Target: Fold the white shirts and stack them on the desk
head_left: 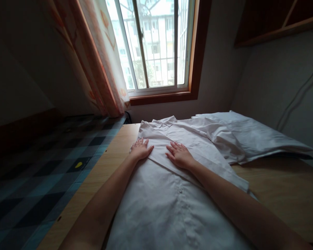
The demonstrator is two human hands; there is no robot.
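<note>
- From the head view, we see both of our arms stretched forward over a white shirt (172, 194) that lies flat on the wooden surface (284, 194).
- Our left hand (141, 149) rests palm down near the shirt's left edge, fingers straight and close together, gripping nothing.
- Our right hand (179, 155) lies flat on a folded-over sleeve, fingers slightly spread.
- A white pillow (253, 135) sits just beyond, by the window (156, 45).
</note>
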